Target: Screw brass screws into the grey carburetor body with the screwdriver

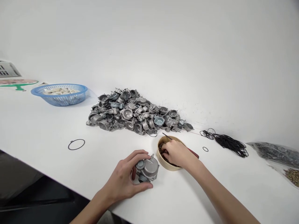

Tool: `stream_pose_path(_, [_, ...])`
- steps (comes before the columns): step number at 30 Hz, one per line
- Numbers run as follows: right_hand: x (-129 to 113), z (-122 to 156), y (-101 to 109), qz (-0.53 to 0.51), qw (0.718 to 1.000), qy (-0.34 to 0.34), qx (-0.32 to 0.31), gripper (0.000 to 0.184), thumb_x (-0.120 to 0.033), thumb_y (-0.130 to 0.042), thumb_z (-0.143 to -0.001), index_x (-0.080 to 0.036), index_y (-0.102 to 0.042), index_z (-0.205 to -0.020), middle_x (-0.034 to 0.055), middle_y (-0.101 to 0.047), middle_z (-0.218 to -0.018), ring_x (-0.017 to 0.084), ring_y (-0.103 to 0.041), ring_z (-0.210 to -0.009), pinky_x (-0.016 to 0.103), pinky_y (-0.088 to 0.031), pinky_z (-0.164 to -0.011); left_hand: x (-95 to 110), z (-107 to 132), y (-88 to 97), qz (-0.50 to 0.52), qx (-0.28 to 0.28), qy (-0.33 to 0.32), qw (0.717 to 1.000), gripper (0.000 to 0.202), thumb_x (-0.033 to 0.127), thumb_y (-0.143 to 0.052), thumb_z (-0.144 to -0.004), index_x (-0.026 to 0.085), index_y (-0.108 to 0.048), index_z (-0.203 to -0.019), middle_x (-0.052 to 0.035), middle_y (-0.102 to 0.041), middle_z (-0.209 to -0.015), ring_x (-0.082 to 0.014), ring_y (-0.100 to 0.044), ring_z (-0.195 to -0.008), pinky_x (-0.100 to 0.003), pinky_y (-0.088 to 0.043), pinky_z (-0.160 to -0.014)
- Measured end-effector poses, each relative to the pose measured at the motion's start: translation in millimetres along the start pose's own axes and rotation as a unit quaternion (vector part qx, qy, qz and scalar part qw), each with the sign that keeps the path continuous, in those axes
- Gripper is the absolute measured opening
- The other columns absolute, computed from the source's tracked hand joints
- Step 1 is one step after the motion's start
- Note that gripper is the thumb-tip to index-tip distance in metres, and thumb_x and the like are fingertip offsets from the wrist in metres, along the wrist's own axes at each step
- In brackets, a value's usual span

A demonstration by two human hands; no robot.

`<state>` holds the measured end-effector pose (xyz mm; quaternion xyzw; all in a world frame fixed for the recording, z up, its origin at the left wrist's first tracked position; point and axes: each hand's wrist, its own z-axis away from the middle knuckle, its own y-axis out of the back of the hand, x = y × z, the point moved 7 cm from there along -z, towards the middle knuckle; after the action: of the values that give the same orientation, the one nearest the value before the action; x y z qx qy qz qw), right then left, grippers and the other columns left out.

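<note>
- My left hand (127, 177) grips the grey metal carburetor (151, 166) between thumb and fingers, on the white table (46, 133) just beside the round bowl (171, 167); a loose hold could let its rounded body roll or tip.
- My right hand (177, 152) dips into the bowl, fingers curled down among the small brass-coloured parts (160, 146); I can't tell whether they pinch one. Such tiny pieces could easily slip or come up several at once.
- The red-handled screwdriver (193, 153) passes under my right hand, across the bowl; lifting carelessly could knock it off or tip the bowl, spilling the parts.
- The small black ring (205, 149) lies loose near my right forearm, where a sweeping sleeve-side brush could shift it.
</note>
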<state>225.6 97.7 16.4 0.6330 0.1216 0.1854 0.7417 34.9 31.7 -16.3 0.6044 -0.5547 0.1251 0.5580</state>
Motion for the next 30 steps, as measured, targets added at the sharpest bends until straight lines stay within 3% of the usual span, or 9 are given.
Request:
stream_pose_path(4, [-2.0,-2.6,-0.8,-0.012,1.0,0.009,0.01,0.025,-0.014,-0.055,-0.096,-0.017,-0.078,-0.087,0.011,-0.081,-0.089,0.025,-0.074,-0.081,0.03,-0.041,-0.064,-3.4,0.3,-2.6,0.035,-0.006,0.032,0.999,0.058,0.043,-0.083,-0.086,0.041,-0.055,-0.136,-0.0021,-0.057,-0.149,-0.0083,-0.053,-0.063,-0.022,-0.048,-0.056])
stream_pose_path(7, [-1.2,-2.1,2.8,-0.026,0.999,0.011,0.02,0.026,-0.012,-0.054,-0.096,-0.017,-0.075,-0.082,0.0114,-0.079,-0.084,0.024,-0.072,-0.077,0.03,-0.039,-0.062,-7.9,0.9,-2.9,0.045,0.0,0.08,0.996,0.049,0.038,-0.08,-0.088,0.035,-0.057,-0.131,-0.0035,-0.064,-0.139,-0.0077,-0.048,-0.058,-0.023,-0.045,-0.058])
stream_pose_path(12, [6.6,9.4,22.7,-0.069,0.995,0.013,0.069,0.02,-0.016,-0.049,-0.1,-0.02,-0.066,-0.09,0.0054,-0.074,-0.081,0.016,-0.063,-0.066,0.027,-0.037,-0.057,-13.8,1.0,-6.5,0.107,-0.003,0.129,0.986,0.044,0.035,-0.079,-0.087,0.03,-0.056,-0.125,-0.0029,-0.07,-0.12,-0.0079,-0.049,-0.058,-0.022,-0.039,-0.056])
stream_pose_path(17, [11.5,19.9,33.7,-0.223,0.97,0.044,0.086,0.014,-0.012,-0.057,-0.091,-0.023,-0.06,-0.083,-0.0034,-0.067,-0.068,0.012,-0.058,-0.06,0.024,-0.039,-0.058,-15.2,-1.1,-8.8,0.138,-0.001,0.135,0.981,0.046,0.035,-0.083,-0.085,0.029,-0.056,-0.121,0.0035,-0.066,-0.095,-0.0074,-0.046,-0.058,-0.02,-0.035,-0.054])
stream_pose_path(23, [9.5,24.1,32.6,-0.292,0.954,0.044,0.055,0.013,-0.02,-0.064,-0.091,-0.022,-0.068,-0.079,-0.0016,-0.071,-0.071,0.014,-0.062,-0.063,0.025,-0.045,-0.06,-14.2,-1.6,-9.2,0.155,0.009,0.145,0.977,0.046,0.035,-0.083,-0.083,0.029,-0.055,-0.119,0.003,-0.064,-0.096,-0.0081,-0.049,-0.058,-0.017,-0.042,-0.046])
stream_pose_path(28, [-2.1,24.5,32.3,-0.397,0.914,0.075,0.017,0.007,-0.026,-0.075,-0.087,-0.021,-0.076,-0.083,0.0019,-0.078,-0.082,0.017,-0.073,-0.076,0.025,-0.054,-0.07,-16.9,-1.1,-12.1,0.173,0.006,0.16,0.972,0.049,0.038,-0.082,-0.082,0.028,-0.054,-0.12,0.0038,-0.061,-0.086,-0.0116,-0.054,-0.058,-0.019,-0.052,-0.039])
stream_pose_path(30, [-3.8,22.8,31.6,-0.39,0.917,0.082,0.019,0.005,-0.024,-0.076,-0.085,-0.021,-0.078,-0.082,0.002,-0.078,-0.082,0.017,-0.073,-0.077,0.025,-0.053,-0.07,-16.4,-1.9,-12.0,0.171,0.009,0.155,0.973,0.048,0.036,-0.082,-0.081,0.028,-0.054,-0.12,0.0047,-0.061,-0.084,-0.0109,-0.054,-0.058,-0.018,-0.052,-0.039])
